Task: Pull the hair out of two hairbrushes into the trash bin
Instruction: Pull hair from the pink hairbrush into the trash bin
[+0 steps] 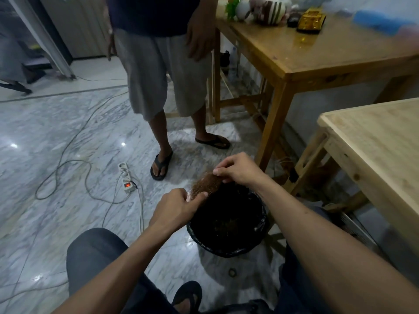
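A hairbrush (207,185) with brownish hair matted over its bristles is held above the far rim of the trash bin (260,214), which is lined with a black bag. My left hand (179,206) grips the brush at its near end, fingers closed around it. My right hand (240,168) pinches the hair at the brush's far end with thumb and fingertips. Dark hair lies inside the bin. A second hairbrush is not visible.
A person in grey shorts and sandals (162,165) stands just beyond the bin. A power strip (125,177) and cables trail over the marble floor at left. Two wooden tables (371,141) stand at right. My knees and sandalled foot (188,295) are in front.
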A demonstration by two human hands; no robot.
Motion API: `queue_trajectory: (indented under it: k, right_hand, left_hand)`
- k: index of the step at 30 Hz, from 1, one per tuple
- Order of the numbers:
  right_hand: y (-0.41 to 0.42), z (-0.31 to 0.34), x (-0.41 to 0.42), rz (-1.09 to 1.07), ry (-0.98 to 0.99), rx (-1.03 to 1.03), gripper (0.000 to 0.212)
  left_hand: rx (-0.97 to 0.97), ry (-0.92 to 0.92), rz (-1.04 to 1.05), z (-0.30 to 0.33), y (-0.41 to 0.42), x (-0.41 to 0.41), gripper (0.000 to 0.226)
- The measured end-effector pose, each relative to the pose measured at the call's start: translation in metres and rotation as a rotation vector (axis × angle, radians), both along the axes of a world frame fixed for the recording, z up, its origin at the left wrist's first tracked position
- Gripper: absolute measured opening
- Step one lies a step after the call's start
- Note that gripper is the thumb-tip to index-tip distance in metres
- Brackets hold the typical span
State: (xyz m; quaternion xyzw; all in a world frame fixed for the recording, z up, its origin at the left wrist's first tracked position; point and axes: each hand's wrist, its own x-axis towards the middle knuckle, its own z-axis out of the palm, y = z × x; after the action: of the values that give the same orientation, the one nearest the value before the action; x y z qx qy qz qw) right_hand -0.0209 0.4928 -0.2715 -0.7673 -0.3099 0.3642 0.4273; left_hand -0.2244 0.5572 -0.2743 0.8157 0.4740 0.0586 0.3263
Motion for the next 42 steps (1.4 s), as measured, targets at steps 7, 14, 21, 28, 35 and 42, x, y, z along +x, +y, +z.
queue_trajectory:
  k: [7,14,21,28,35,42]
  right_hand:
    - [0.0,0.001,0.021,-0.376,0.031,-0.025,0.021]
    - [-0.019,0.018,0.046,-0.576,-0.119,-0.042,0.019]
    - [-0.021,0.011,0.036,-0.383,0.397,-0.114,0.061]
    - [-0.021,-0.004,0.025,-0.276,0.509,-0.12,0.014]
    - [-0.02,-0.008,0.049,-0.568,0.073,-0.126,0.016]
    - [-0.023,-0.016,0.056,-0.538,-0.243,-0.186,0.018]
  left_hand:
    - [0.04,-0.069,-0.08,0.011,-0.011,0.01,0.064]
    - [0.006,-0.12,-0.11,0.013,-0.021,-0.001,0.065]
    - [0.083,-0.148,-0.065,0.023,-0.018,0.005,0.065]
    - [0.061,-0.14,-0.091,0.013,-0.02,0.0,0.067]
    - [0.03,-0.113,-0.125,0.016,-0.021,-0.008,0.067]
    - [0.061,-0.058,-0.087,0.03,-0.009,-0.006,0.065]
